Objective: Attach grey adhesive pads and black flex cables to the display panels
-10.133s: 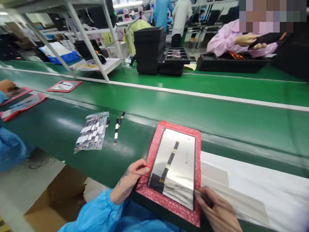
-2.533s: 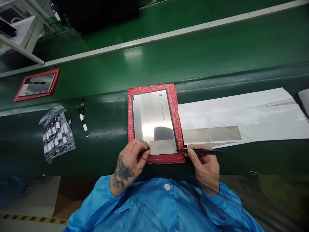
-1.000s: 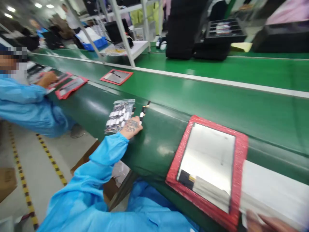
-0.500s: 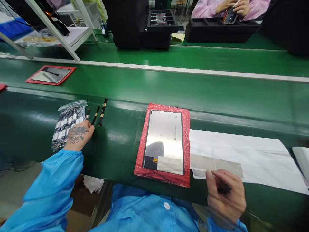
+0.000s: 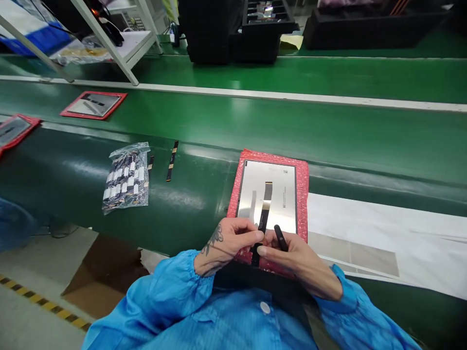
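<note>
- On the left, a clear bag (image 5: 127, 182) of flat cables lies on the desk (image 5: 204, 204), probably placed there for easy reach by the left arm.
- Right of it, a loose cable (image 5: 172, 161) lies apart, perhaps so that it can be lifted singly.
- The left hand (image 5: 231, 238) has a closed grip, thumb and fingertips pinching a dark strip (image 5: 264, 211); so fine a hold seems to suit something thin.
- That strip runs from the fingers out over a silvery panel (image 5: 278, 199); I cannot tell whether it touches.
- Red bubble wrap (image 5: 302, 194) lies beneath the panel, likely as cushioning.
- The right hand (image 5: 288, 250) also has a closed grip, pinching the strip lower down, with a black tool (image 5: 280, 237) tucked in, presumably to save setting it down.
- Farther right, white paper (image 5: 365, 218) carries grey film (image 5: 365, 253), perhaps as clean backing.
- The desk is glossy green; a cardboard box (image 5: 98, 274) stands below at left, a white rack (image 5: 136, 48) beyond, black trays (image 5: 372, 31) at far right.
</note>
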### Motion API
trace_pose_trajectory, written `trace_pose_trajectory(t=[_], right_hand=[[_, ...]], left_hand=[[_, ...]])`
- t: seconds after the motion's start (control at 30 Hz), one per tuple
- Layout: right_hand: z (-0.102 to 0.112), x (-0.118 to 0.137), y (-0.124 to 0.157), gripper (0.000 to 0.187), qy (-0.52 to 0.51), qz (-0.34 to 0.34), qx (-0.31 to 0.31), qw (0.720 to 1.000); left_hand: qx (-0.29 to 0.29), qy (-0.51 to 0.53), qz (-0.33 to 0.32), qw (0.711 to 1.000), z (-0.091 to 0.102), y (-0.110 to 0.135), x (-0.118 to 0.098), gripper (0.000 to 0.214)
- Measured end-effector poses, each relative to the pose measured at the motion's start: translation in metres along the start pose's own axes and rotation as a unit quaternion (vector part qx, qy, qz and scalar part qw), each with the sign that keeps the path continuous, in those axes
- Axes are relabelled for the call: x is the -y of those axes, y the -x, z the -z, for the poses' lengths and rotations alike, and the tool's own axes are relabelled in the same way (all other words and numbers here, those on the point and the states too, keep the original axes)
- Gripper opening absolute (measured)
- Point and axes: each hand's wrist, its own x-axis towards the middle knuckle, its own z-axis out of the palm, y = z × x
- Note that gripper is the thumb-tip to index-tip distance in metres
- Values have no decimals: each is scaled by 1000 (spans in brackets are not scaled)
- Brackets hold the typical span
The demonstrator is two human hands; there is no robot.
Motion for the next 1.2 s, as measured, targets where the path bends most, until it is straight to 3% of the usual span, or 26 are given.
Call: trace_pose_trajectory(t=[0.07, 0.17, 0.27, 0.33, 0.4, 0.47, 0.57, 0.67, 0.8, 0.97, 1.2], right_hand=[[1, 2, 0, 39, 6, -18, 12, 1000], [3, 1, -1, 38, 38, 18, 17, 999], [10, -4, -9, 34, 88, 41, 22, 995], [19, -8, -17, 31, 157, 48, -12, 986], [27, -12, -24, 28, 240, 103, -93, 961], [32, -18, -30, 26, 314, 166, -151, 923], [31, -25, -32, 25, 367, 203, -183, 889], [26, -26, -31, 23, 354, 203, -163, 898], [20, -20, -29, 20, 339, 168, -88, 921], [16, -15, -32, 21, 382, 129, -37, 915], [15, -11, -33, 21, 395, 138, -30, 908]], left_hand=[[20, 4, 8, 1000, -1, -4, 1, 36], [47, -23, 9, 999, 3, -7, 5, 32], [14, -117, -93, 989, 9, -7, 18, 27], [-62, -241, -226, 942, 15, -4, 32, 28], [-119, -369, -338, 858, 20, 1, 49, 29], [-127, -455, -389, 791, 24, 6, 66, 30], [-133, -499, -413, 750, 25, 11, 84, 32], [-149, -500, -428, 738, 22, 11, 89, 31], [-155, -496, -440, 733, 24, 14, 85, 26], [-117, -508, -446, 728, 30, 19, 78, 22], [-151, -468, -451, 745, 26, 16, 88, 25]])
